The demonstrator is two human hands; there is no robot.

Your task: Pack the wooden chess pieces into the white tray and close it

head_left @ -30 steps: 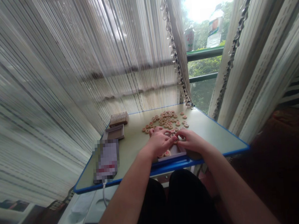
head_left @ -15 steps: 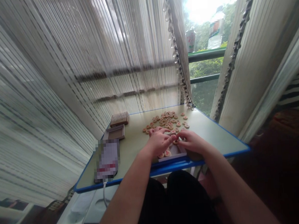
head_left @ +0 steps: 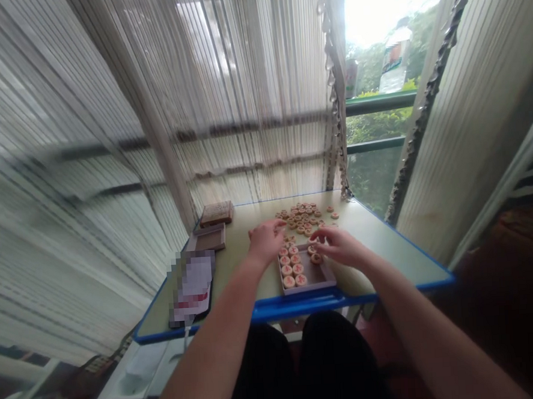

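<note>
A shallow open box [head_left: 315, 275] lies near the table's front edge. Along its left side, round wooden Chinese chess pieces [head_left: 300, 269] with red characters lie in two columns. A couple of dark-marked pieces [head_left: 316, 258] are at its upper right. My right hand [head_left: 340, 246] hovers over that corner, fingers curved and apart; its fingertips are at or just above a piece, and contact is unclear. My left hand [head_left: 268, 240] is over the table at the box's upper left, open, fingers reaching toward loose chess pieces [head_left: 307, 215] beyond the box.
On the left stand a box lid or tray [head_left: 211, 239], a patterned brown box [head_left: 217, 213] and a blurred-out device [head_left: 193, 288] with a white cable. The table [head_left: 388, 264] has a blue edge. Curtains [head_left: 251, 92] hang behind it, and a bottle [head_left: 394, 62] stands by the window.
My hands have moved apart, the left one leftward off the box and the right one slightly right. The columns of red pieces in the box now show. The view has shifted a little.
</note>
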